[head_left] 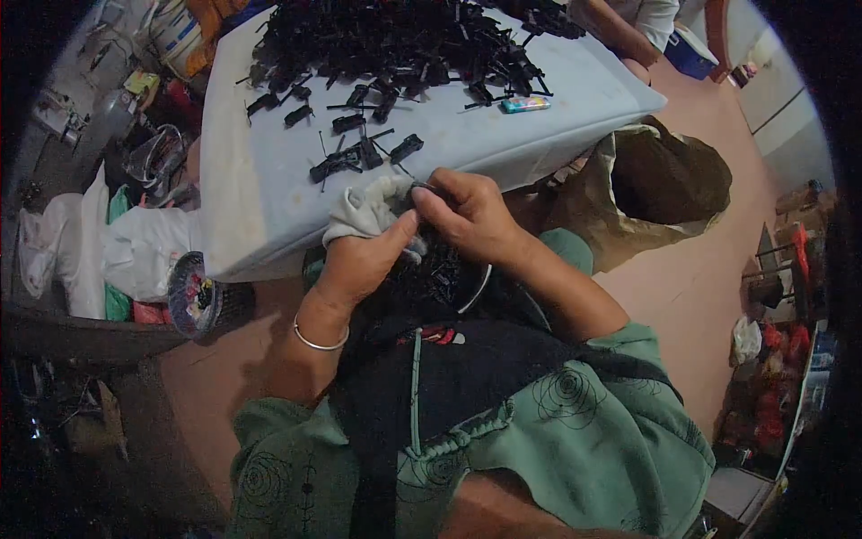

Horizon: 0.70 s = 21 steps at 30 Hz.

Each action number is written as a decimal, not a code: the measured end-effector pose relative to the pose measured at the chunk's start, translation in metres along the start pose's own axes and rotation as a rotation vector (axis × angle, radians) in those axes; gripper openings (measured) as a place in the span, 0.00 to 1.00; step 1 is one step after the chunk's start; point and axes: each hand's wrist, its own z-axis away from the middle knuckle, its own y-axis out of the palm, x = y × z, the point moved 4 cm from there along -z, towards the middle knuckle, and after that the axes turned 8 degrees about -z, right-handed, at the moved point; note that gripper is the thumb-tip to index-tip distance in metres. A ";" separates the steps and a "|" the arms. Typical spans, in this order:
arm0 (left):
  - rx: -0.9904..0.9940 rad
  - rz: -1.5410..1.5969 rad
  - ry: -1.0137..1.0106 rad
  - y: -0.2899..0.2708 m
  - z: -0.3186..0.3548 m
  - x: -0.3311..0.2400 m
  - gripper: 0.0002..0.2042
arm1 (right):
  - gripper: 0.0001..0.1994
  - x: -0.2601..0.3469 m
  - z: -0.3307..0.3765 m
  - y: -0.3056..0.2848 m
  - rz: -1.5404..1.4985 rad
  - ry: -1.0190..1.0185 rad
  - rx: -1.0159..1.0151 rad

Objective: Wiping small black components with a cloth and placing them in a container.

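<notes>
- My left hand [359, 256] is gripping a crumpled pale cloth [366, 208], fingers closed into it and thumb pointing up toward my other hand
- My right hand [467, 216] is pinching a small black part [424, 188] between thumb and fingertips, holding it right against the cloth, just in front of the table's near edge
- Both hands are meeting above my lap, where a bowl [476, 289] of more black pieces is sitting; only part of its pale rim is showing under my right wrist
- I am wearing a thin silver bangle [319, 341] on my left wrist
- The table [269, 180], covered in light blue, is carrying a big heap of black parts [395, 40] at its far side, with a few loose ones [359, 153] lying nearer to me
- A small turquoise lighter [525, 104] is lying on the table to the right of the heap
- A brown sack [660, 184] is standing open on the floor to my right, just beside the table corner
- Another person's arm [620, 31] is resting at the table's far right corner
</notes>
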 end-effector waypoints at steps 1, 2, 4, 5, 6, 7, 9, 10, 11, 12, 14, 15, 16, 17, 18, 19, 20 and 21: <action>-0.001 0.000 -0.001 0.000 0.000 -0.003 0.14 | 0.12 0.002 0.000 -0.001 0.000 0.001 0.001; 0.009 0.020 -0.038 0.000 0.000 -0.007 0.15 | 0.12 0.003 0.000 -0.002 -0.026 0.023 0.036; 0.017 0.039 -0.076 0.000 0.001 -0.006 0.15 | 0.12 0.001 0.000 0.000 -0.053 0.046 0.074; -0.015 -0.075 -0.016 -0.001 0.000 -0.006 0.14 | 0.12 0.000 0.000 0.000 -0.066 -0.010 0.094; -0.046 -0.190 0.045 -0.002 -0.001 -0.008 0.13 | 0.12 -0.001 0.000 0.001 -0.080 -0.065 0.114; -0.046 -0.189 0.045 0.000 0.001 -0.010 0.13 | 0.12 -0.004 0.001 0.002 -0.079 -0.065 0.113; -0.120 -0.232 0.000 0.004 0.005 -0.019 0.12 | 0.14 -0.013 0.003 0.007 -0.058 0.029 0.172; -0.119 -0.232 0.000 0.003 0.005 -0.017 0.12 | 0.14 -0.013 0.003 0.008 -0.058 0.029 0.171; -0.146 -0.471 0.127 0.003 0.005 -0.018 0.12 | 0.14 -0.014 0.004 0.009 -0.113 0.066 0.154; -0.171 -0.710 0.256 0.004 0.006 -0.020 0.13 | 0.14 -0.015 0.005 0.011 -0.167 0.103 0.137; -0.173 -0.730 0.271 0.004 0.005 -0.022 0.14 | 0.14 -0.017 0.006 0.018 -0.259 0.178 0.117; -0.176 -0.750 0.287 0.005 0.004 -0.022 0.16 | 0.14 -0.021 0.006 0.020 -0.351 0.251 0.096; -0.174 -0.749 0.289 0.007 0.003 -0.020 0.16 | 0.14 -0.027 0.007 0.020 -0.350 0.251 0.093; -0.185 -0.735 0.290 0.006 0.005 -0.016 0.15 | 0.14 -0.032 0.008 0.021 -0.328 0.202 0.093; -0.196 -0.721 0.291 0.006 0.007 -0.014 0.14 | 0.14 -0.034 0.008 0.022 -0.306 0.154 0.092; -0.194 -0.723 0.289 0.006 0.006 -0.014 0.14 | 0.14 -0.035 0.009 0.020 -0.309 0.155 0.091; -0.202 -0.533 0.309 0.006 0.000 -0.016 0.13 | 0.14 -0.034 0.006 0.017 -0.284 0.147 0.103; -0.209 -0.343 0.328 0.004 -0.002 -0.017 0.12 | 0.13 -0.031 0.004 0.013 -0.259 0.139 0.115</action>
